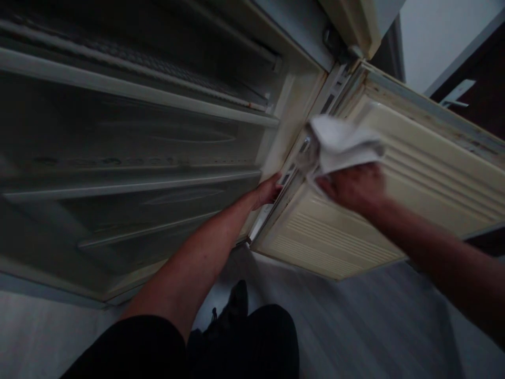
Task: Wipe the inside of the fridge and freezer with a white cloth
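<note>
Floor (355, 321): pale grey, plank-patterned, runs under the freezer and its open door.
On floor: a dark shoe (236, 302), just in front of the freezer's lower edge.
Freezer cabinet (294, 105): cream frame, stands open on the floor.
Inside cabinet: translucent drawers (130, 139) stacked one above another, contents not discernible.
Door (414, 173): swung open, ribbed inner liner.

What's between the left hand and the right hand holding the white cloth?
Head view: the hinge-side edge strip of the cream freezer door lies between left hand and right hand gripping white cloth.
</note>
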Tool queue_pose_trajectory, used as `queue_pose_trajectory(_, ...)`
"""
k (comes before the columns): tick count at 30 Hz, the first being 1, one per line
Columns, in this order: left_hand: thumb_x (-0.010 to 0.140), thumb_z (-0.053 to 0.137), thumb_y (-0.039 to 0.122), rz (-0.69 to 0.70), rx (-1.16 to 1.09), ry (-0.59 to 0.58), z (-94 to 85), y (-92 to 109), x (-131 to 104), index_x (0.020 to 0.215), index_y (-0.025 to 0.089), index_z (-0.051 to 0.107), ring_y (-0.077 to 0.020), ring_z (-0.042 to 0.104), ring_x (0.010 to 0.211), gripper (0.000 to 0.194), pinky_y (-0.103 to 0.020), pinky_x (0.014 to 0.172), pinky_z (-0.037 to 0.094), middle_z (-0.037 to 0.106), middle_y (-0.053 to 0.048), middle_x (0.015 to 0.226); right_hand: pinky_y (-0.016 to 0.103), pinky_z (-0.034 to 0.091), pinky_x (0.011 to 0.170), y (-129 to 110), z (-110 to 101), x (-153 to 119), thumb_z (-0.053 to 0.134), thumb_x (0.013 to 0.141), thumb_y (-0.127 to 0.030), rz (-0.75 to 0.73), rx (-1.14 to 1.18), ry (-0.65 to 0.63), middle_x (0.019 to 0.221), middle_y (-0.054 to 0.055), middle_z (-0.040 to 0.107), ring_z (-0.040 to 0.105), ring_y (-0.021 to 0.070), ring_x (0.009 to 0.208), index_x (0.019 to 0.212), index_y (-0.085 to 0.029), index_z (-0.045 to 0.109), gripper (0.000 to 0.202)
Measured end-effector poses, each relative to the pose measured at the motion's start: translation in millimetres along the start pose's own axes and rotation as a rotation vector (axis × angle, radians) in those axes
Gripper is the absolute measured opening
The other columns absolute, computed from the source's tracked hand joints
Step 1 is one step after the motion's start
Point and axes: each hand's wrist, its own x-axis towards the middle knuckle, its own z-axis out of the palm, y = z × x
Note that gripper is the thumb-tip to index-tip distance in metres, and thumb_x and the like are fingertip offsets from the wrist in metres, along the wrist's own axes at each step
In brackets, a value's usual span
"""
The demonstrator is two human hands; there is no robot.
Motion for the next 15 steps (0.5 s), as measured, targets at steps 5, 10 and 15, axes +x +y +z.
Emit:
queue_pose_trajectory(5, 0.08, 0.037, 0.082, 0.002, 0.011, 0.006, -1.4, -5.3, 5.3, 0.089, 0.02, 0.068, -0.0198, 0.057, 0.068, 0.07, -0.032, 0.068, 0.038, 0.067, -0.005, 0.074, 0.063, 0.012, 0.12, 12.4, -28.3, 34.0, 0.032, 0.104, -0.05, -0.003, -0.061, 0.377, 0.166, 0.017, 0.023, 0.012, 0.0368, 0.155, 0.159, -0.01, 0.023, 0.068)
queue_pose_trajectory(10, 0.078, 0.039, 0.084, 0.037, 0.004, 0.079, 2.6, -7.5, 9.5, 0.085, 0.022, 0.066, -0.019, 0.054, 0.064, 0.069, -0.032, 0.066, 0.038, 0.064, -0.002, 0.069, 0.051, 0.04, 0.113, -94.4, 103.7, -67.5, 0.048, 0.096, -0.019, -0.221, 0.181, -0.046, 0.14, 0.013, 0.062, 0.055, 0.0304, 0.132, 0.145, -0.019, 0.053, 0.049)
queue_pose_trajectory(15, 0.079, 0.034, 0.084, 0.018, 0.045, 0.056, -0.1, -7.3, 6.4, 0.085, 0.021, 0.066, -0.0198, 0.055, 0.064, 0.071, -0.033, 0.067, 0.038, 0.063, -0.004, 0.066, 0.034, 0.05, 0.101, -116.7, 134.5, -110.6, 0.051, 0.092, -0.017, -0.359, 0.254, -0.154, 0.111, 0.003, 0.077, 0.067, 0.0209, 0.111, 0.111, -0.025, 0.074, 0.031)
